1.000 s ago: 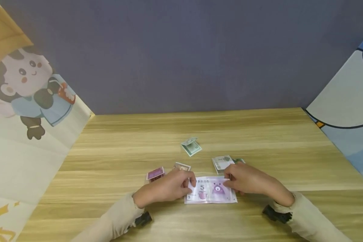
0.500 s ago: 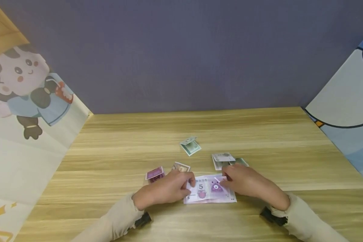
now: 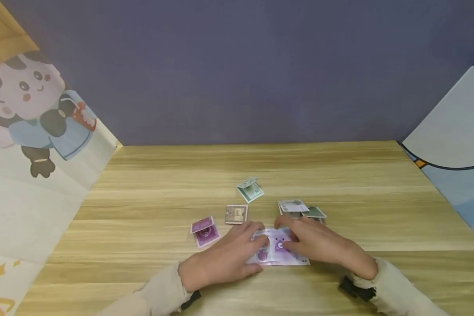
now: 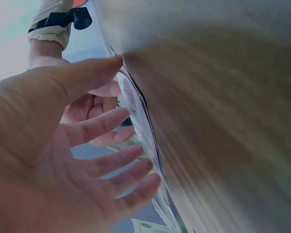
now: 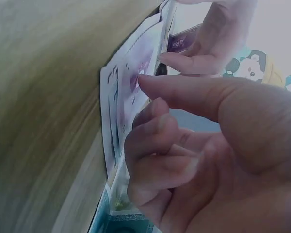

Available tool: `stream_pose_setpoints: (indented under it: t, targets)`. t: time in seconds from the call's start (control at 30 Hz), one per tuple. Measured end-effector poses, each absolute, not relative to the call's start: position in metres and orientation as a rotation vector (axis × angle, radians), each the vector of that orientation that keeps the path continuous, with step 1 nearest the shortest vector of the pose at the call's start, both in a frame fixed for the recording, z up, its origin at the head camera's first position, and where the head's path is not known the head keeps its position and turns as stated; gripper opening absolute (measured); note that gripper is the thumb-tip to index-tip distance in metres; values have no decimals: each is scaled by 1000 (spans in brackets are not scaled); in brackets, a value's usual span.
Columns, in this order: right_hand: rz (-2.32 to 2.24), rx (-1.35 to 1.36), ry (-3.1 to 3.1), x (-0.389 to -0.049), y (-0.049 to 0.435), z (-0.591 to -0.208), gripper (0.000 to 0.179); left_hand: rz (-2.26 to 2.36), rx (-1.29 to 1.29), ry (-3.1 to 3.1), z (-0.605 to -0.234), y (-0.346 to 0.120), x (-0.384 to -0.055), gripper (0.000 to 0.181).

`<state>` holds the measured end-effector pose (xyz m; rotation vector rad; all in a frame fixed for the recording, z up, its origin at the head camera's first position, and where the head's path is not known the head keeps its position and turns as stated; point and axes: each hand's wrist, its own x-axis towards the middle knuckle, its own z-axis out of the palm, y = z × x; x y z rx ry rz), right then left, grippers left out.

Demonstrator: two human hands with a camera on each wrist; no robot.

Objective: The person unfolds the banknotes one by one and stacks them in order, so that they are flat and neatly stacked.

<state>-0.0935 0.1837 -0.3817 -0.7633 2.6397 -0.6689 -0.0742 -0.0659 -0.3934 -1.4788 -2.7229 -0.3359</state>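
The purple banknote (image 3: 277,251) lies low in the centre of the head view on the wooden table (image 3: 150,193), with the left hand (image 3: 225,259) flat on its left part and the right hand (image 3: 317,243) pinching its right part. Folded notes (image 3: 249,190) lie above. In the left wrist view the left hand's fingers (image 4: 111,170) spread loosely beside the note's edge. In the right wrist view the right hand's fingers (image 5: 160,126) curl against the note (image 5: 136,82), thumb over it.

Folded notes (image 3: 249,191) beyond; bare table (image 3: 379,197) far right
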Motion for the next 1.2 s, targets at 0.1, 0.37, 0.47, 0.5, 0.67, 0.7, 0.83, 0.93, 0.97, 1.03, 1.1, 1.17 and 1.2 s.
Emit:
stream_pose_setpoints:
  t: [0.1,0.37,0.47,0.5,0.67,0.7,0.83,0.93,0.97,1.03,1.1,1.17,1.2]
  targets:
    - [-704,-778,2595,-94,184,-382,35,-296,-1482,-2702,-394,-65,-72,46]
    - [-642,-714,2597,-89,179,-380,57,-196,-1451,-2655,-395,-62,-70,42]
    - [-572,-708,2623,-85,177,-379,68,-173,-1454,-2642,-394,-62,-69,40]
    - [-553,-714,2632,-83,176,-379,68,-170,-1455,-2641,-394,-61,-69,40]
    - [-518,-743,2650,-81,174,-377,64,-178,-1456,-2651,-393,-62,-69,40]
    - [-516,-745,2651,-80,174,-377,65,-185,-1457,-2651,-393,-62,-70,40]
    - [-518,-751,2652,-80,174,-376,69,-206,-1463,-2658,-393,-62,-70,40]
    - [-520,-755,2650,-79,174,-377,71,-226,-1469,-2655,-394,-63,-71,38]
    - [-519,-756,2649,-79,174,-377,72,-235,-1471,-2654,-394,-63,-71,37]
    - [-521,-759,2645,-79,174,-377,73,-252,-1476,-2651,-395,-63,-72,36]
    - [-529,-763,2640,-79,175,-377,73,-268,-1479,-2654,-395,-63,-72,36]
    - [-536,-768,2633,-79,176,-377,72,-277,-1483,-2656,-395,-63,-72,37]
    - [-542,-771,2629,-79,176,-377,71,-280,-1486,-2658,-395,-63,-73,38]
